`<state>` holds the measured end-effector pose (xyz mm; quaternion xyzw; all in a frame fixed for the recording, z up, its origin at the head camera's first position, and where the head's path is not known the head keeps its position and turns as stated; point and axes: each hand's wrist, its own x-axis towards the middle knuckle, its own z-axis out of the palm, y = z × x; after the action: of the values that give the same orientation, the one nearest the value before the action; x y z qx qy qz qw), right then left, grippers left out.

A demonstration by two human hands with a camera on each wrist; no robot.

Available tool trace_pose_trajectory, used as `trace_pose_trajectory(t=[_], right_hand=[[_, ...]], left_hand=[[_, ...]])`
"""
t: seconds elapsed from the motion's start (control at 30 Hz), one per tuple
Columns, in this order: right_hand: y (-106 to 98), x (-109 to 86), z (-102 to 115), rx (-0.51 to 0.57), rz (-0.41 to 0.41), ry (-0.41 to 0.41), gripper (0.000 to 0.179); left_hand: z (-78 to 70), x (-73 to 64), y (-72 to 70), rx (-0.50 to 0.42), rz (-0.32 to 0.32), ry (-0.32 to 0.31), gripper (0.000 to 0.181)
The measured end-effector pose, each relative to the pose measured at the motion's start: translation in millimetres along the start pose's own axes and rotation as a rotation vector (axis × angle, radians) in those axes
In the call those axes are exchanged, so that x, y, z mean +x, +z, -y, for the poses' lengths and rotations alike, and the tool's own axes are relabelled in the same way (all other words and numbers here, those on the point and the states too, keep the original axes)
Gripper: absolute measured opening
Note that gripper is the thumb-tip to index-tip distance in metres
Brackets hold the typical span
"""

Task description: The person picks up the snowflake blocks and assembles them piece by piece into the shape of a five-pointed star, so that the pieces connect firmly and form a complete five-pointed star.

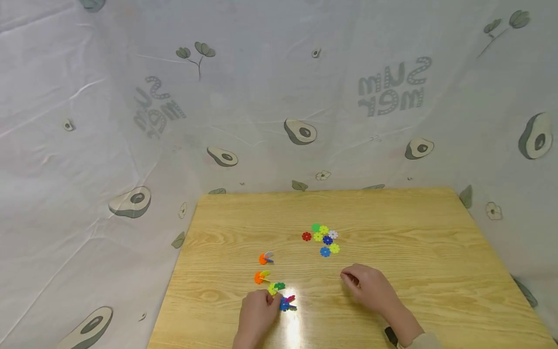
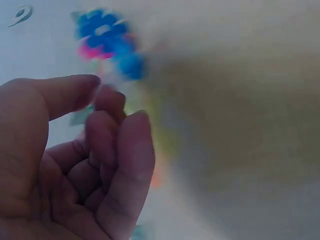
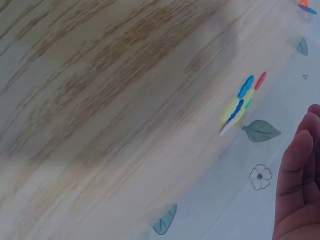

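In the head view my left hand (image 1: 258, 310) is low over the front left of the table, fingers loosely bent. Right at its fingertips is a cluster of notched plastic discs (image 1: 285, 304), blue with pink. The left wrist view has the blue cluster (image 2: 102, 30) just beyond the thumb tip, with nothing visible in the grasp of the left hand (image 2: 100, 145). Behind the fingers sits a yellow and green cluster (image 1: 273, 289). My right hand (image 1: 368, 286), loosely curled and holding nothing visible, is over the table at right.
Two more joined clusters, orange with yellow (image 1: 259, 277) and orange with blue and white (image 1: 263, 259), stand farther back on the left. Several loose flat discs (image 1: 318, 236) lie mid-table. A patterned sheet (image 1: 261, 97) hangs around the wooden table (image 1: 414, 232).
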<state>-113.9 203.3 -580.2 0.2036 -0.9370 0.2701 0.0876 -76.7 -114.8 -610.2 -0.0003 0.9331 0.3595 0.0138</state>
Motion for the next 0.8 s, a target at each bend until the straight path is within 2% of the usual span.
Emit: trace_pose_trajectory(t=[0.13, 0.2, 0.27, 0.37, 0.47, 0.53, 0.63, 0.73, 0.8], right_hand=[[-3, -0.4, -2, -0.018, -0.003, 0.028, 0.004], [-4, -0.8, -3, -0.027, 0.009, 0.055, 0.005], [-4, -1.4, -5, -0.034, 0.021, 0.082, 0.006], [-5, -3.5, -9, -0.038, 0.025, 0.109, 0.005], [-6, -5.7, -12, -0.040, 0.016, 0.123, 0.004], [-7, -6.3, -12, -0.044, 0.017, 0.133, 0.005], [-9, -6.9, -14, -0.045, 0.021, 0.140, 0.004], [-12, -7.4, -16, -0.039, 0.025, 0.147, 0.004], [-15, -7.2, -18, -0.036, 0.035, 0.164, 0.005]], left_hand=[[-34.8, 20.8, -10.1, 0.001, 0.006, 0.157, 0.034], [-55.4, 37.6, -6.9, 0.016, 0.023, 0.233, 0.027], [-73.1, 57.9, 2.9, 0.072, 0.046, 0.273, 0.020], [-91.3, 88.1, 27.4, 0.175, 0.108, 0.268, 0.017], [-96.1, 112.4, 55.6, 0.267, 0.172, 0.243, 0.023], [-96.0, 123.9, 70.9, 0.318, 0.181, 0.232, 0.029], [-95.8, 135.5, 85.9, 0.372, 0.167, 0.232, 0.033], [-99.2, 142.0, 91.9, 0.390, 0.164, 0.237, 0.032], [-102.3, 143.7, 93.2, 0.365, 0.182, 0.238, 0.028]])
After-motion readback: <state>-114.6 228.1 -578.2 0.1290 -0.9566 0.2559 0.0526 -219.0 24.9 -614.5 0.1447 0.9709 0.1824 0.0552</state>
